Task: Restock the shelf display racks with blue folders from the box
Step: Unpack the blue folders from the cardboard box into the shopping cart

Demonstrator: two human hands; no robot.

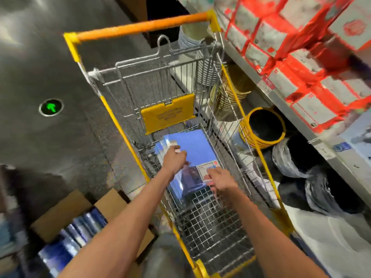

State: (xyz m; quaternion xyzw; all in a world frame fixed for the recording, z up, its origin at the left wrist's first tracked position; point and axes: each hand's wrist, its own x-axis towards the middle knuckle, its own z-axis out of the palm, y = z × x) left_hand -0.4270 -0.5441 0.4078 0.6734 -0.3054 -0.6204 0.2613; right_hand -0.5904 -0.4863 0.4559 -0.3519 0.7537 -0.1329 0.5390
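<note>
Head view: both bare forearms reach forward and down into a wire shopping cart [210, 223] with a yellow frame and an orange push handle [140, 27].

The blue folders [197, 149] lie flat in a stack on the cart's mesh floor, at its far end, directly under both sets of fingers. The left hand [175, 158] sits on the stack's left side. Its fingers [177, 147] are bent together and clamped over the left edge of the top folder, where glossy wrap shows. The right hand [219, 180] is over the near end of the stack, just beside a white printed label [204, 169]. Its fingers [209, 182] are spread apart and angled down onto the near edge. Motion blur keeps me from telling whether they pinch the folder or only touch it.

Beyond the fingertips, a yellow plastic flap [167, 113] hangs on the cart's inner wire gate. Behind the left wrist and well to its left, an open cardboard box [66, 209] stands on the floor, with more blue folders packed upright inside it.

Out past the right-hand fingers, outside the cart wall, a yellow tub [246, 133] with a dark inside sits low. Above it, a metal shelf [297, 115] carries red-and-white cartons [313, 109].

Far left of the left-hand fingers, a round green arrow marker [51, 107] glows in the dark floor [40, 67].
</note>
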